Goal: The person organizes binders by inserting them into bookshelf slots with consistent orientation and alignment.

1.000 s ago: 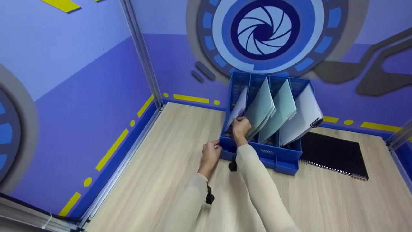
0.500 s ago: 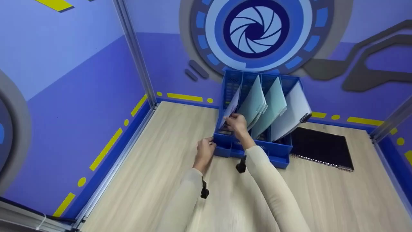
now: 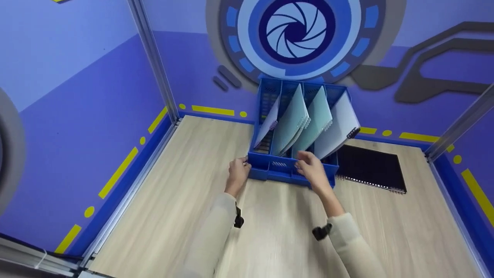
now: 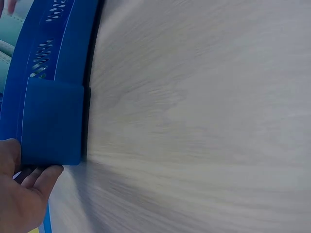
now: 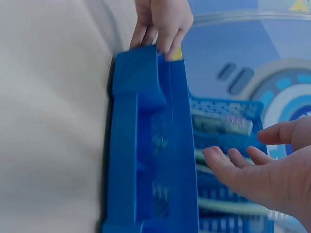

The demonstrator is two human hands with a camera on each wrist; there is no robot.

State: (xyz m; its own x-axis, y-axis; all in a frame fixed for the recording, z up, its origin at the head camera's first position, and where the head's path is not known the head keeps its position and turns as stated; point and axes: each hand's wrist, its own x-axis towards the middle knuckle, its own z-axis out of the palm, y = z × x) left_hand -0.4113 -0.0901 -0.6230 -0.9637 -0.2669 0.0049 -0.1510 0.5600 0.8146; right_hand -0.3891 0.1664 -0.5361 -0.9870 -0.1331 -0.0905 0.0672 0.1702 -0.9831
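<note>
A blue file organizer [image 3: 261,160] with upright slots stands against the back wall. Its front left corner is held by my left hand [image 3: 237,174], thumb and fingers on either side in the left wrist view. My right hand [image 3: 313,172] hovers at the organizer's front, fingers loosely bent around nothing. In the leftmost slot leans a thin pale notebook with a purple spiral [image 3: 268,122]. Pale green spiral notebooks [image 3: 290,125] fill the second slot, and another green notebook [image 3: 314,122] leans in the third. The right slot holds a white notebook with a black spiral [image 3: 336,124].
A black spiral notebook [image 3: 372,166] lies flat on the wooden table [image 3: 278,231], right of the organizer. Printed blue and purple wall panels [image 3: 88,104] enclose the table at the back and sides, with metal posts in the corners.
My right hand has let go of the purple-spiral notebook and moved right and toward me, to the organizer's front. My left hand stays on the corner. The head view has shifted slightly.
</note>
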